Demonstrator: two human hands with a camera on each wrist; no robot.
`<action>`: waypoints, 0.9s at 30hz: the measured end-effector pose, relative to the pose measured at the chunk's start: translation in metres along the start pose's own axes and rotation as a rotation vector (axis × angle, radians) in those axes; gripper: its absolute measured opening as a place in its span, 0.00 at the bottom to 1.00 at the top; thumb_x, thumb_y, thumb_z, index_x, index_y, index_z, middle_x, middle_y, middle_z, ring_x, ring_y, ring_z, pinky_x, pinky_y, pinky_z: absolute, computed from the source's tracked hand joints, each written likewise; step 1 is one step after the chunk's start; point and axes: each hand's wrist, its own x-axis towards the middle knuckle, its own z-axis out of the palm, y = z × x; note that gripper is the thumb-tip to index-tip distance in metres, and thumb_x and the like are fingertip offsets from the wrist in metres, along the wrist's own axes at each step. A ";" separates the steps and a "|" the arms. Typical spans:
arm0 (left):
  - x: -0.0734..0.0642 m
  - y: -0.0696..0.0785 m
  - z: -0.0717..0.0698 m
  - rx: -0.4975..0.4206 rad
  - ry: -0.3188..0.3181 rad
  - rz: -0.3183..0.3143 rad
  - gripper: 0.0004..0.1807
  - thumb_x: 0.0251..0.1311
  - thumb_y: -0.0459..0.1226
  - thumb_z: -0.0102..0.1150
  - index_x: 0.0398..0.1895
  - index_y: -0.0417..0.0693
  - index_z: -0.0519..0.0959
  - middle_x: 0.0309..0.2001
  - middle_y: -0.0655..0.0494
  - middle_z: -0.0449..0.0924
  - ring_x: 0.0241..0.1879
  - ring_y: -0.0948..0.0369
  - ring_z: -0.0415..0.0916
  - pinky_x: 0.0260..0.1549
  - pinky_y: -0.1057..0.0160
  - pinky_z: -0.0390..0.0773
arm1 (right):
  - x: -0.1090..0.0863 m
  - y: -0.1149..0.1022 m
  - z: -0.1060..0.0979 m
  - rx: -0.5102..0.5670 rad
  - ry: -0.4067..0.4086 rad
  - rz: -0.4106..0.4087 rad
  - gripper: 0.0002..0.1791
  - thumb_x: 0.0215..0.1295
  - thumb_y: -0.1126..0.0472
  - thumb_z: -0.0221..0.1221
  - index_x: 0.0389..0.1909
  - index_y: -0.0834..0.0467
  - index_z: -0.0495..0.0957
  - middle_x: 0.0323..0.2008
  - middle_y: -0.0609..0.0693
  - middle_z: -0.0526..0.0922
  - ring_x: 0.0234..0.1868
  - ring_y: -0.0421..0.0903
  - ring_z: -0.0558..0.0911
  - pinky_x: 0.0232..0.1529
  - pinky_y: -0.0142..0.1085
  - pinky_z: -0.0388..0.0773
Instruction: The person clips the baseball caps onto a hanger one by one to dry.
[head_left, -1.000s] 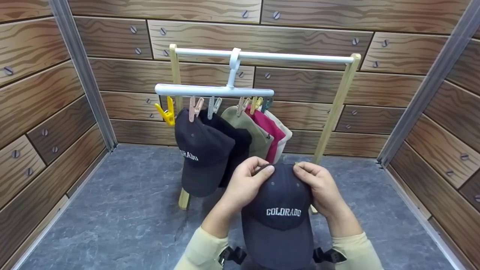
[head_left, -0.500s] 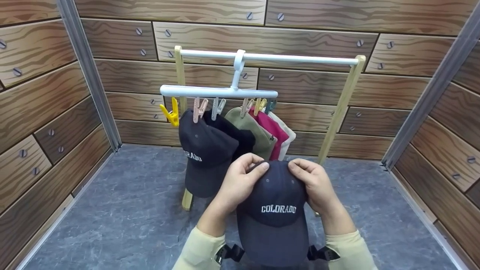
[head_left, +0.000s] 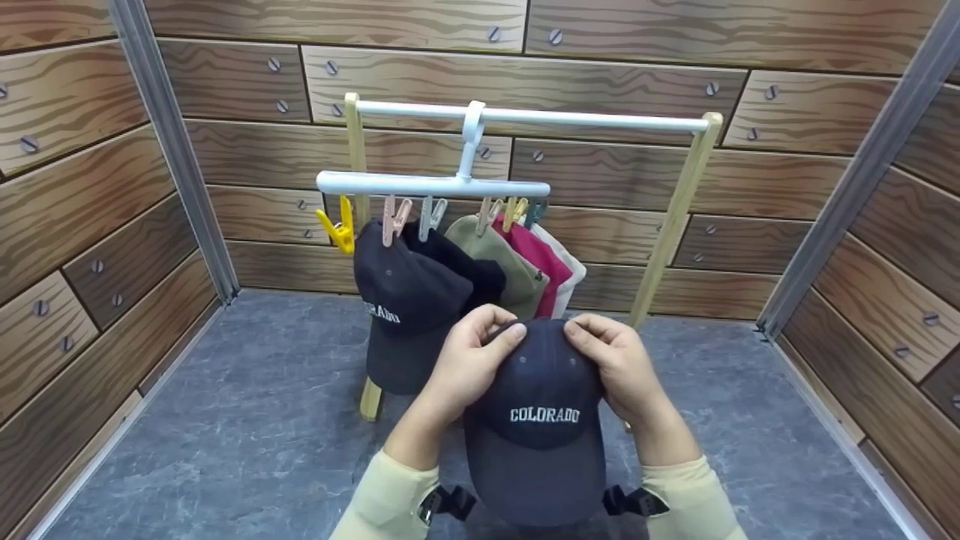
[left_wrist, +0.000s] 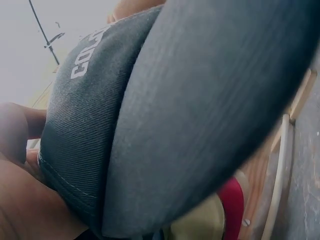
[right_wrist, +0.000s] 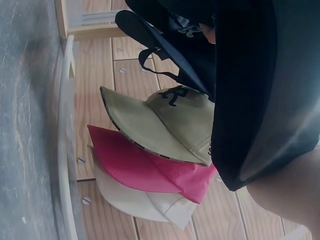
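Note:
In the head view, both hands hold a dark navy baseball cap (head_left: 534, 480) with COLORADO in white letters, crown up and brim towards me. My left hand (head_left: 469, 364) pinches the crown's top left between thumb and fingers. At the top right, my right hand (head_left: 622, 367) pinches it too. Behind hangs a similar dark COLORADO cap (head_left: 412, 285), held by a pink clip (head_left: 391, 221) on a pale blue hanger (head_left: 405, 183). The held cap's brim (left_wrist: 200, 110) fills most of the left wrist view; in the right wrist view its dark underside (right_wrist: 245, 90) covers the right side.
Beside the hanging dark cap are black, olive (right_wrist: 165, 120), pink (right_wrist: 145, 167) and off-white (right_wrist: 130, 192) caps on clips. A yellow clip (head_left: 339, 229) hangs at the hanger's left end without a cap. The hanger hooks over a rack's white bar (head_left: 600, 118). Wood-patterned walls surround the grey floor (head_left: 247, 420).
Both hands and the held cap have shifted left and slightly up, nearer the hanging dark cap. Their grip looks the same. The hanging caps stay in place on the hanger.

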 end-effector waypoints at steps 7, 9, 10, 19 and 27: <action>0.002 0.003 -0.009 0.011 -0.001 0.023 0.05 0.78 0.34 0.65 0.46 0.39 0.83 0.30 0.61 0.83 0.32 0.63 0.80 0.37 0.65 0.80 | 0.006 0.002 0.007 0.010 -0.020 -0.008 0.10 0.83 0.66 0.60 0.40 0.60 0.88 0.32 0.50 0.88 0.30 0.41 0.87 0.33 0.33 0.86; 0.003 0.004 -0.011 0.019 0.000 0.032 0.06 0.78 0.34 0.64 0.46 0.38 0.83 0.30 0.61 0.83 0.32 0.63 0.80 0.37 0.65 0.80 | 0.008 0.001 0.009 0.015 -0.026 -0.005 0.10 0.83 0.66 0.60 0.40 0.60 0.88 0.32 0.50 0.88 0.30 0.41 0.88 0.33 0.33 0.86; 0.003 0.005 -0.012 0.024 0.001 0.036 0.06 0.78 0.34 0.64 0.46 0.37 0.82 0.30 0.61 0.83 0.32 0.63 0.80 0.37 0.65 0.80 | 0.009 0.001 0.010 0.015 -0.029 -0.005 0.10 0.83 0.65 0.60 0.40 0.60 0.88 0.31 0.50 0.88 0.30 0.41 0.88 0.33 0.33 0.86; 0.006 0.020 -0.021 0.029 0.015 0.031 0.07 0.78 0.33 0.65 0.46 0.34 0.82 0.30 0.58 0.83 0.32 0.62 0.80 0.38 0.65 0.79 | 0.019 -0.010 0.018 -0.001 -0.061 -0.009 0.09 0.83 0.65 0.60 0.40 0.59 0.87 0.30 0.49 0.87 0.28 0.40 0.87 0.31 0.32 0.85; 0.007 0.029 -0.026 -0.029 0.022 0.027 0.06 0.78 0.32 0.64 0.46 0.34 0.81 0.29 0.59 0.83 0.31 0.64 0.80 0.36 0.66 0.79 | 0.026 -0.022 0.025 -0.026 -0.067 -0.014 0.10 0.82 0.66 0.61 0.39 0.58 0.88 0.29 0.48 0.87 0.26 0.39 0.86 0.29 0.31 0.84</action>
